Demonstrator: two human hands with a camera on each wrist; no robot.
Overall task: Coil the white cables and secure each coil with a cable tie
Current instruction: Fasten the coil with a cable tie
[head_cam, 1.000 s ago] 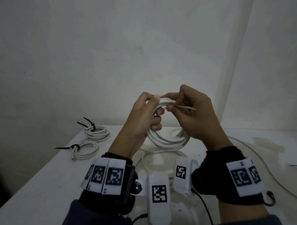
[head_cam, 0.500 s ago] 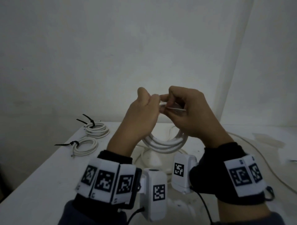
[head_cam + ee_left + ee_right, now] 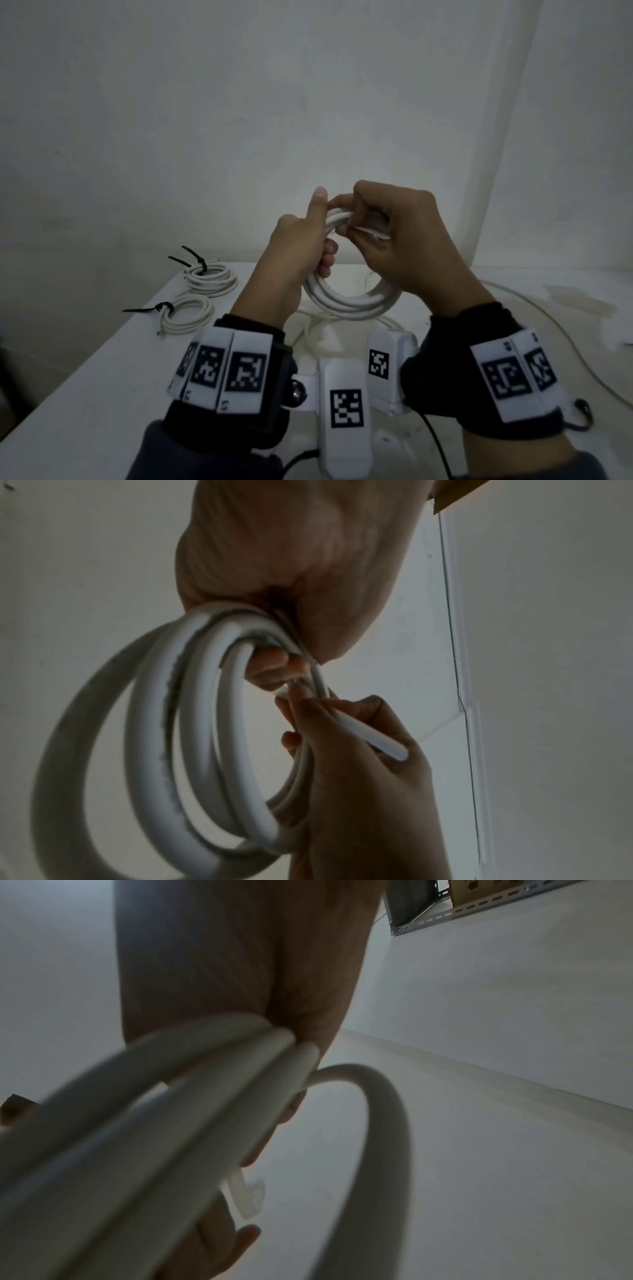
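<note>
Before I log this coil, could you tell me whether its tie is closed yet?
Cannot tell: fingers hide where the white tie meets the coil.

The white cable coil (image 3: 346, 301) at frame centre has a smooth, matt plastic sheath. The cable tie (image 3: 251, 1195) low in the right wrist view is translucent, glossy plastic. At left, the tied coils (image 3: 209, 282) carry matt black plastic ties. The table (image 3: 85, 394) looks matt white; the wrist bands (image 3: 476, 329) are dark cloth.

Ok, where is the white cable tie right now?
Head view, centre: the white cable tie is pinched in the right hand at the top of the held coil, beside the left hand.
</note>
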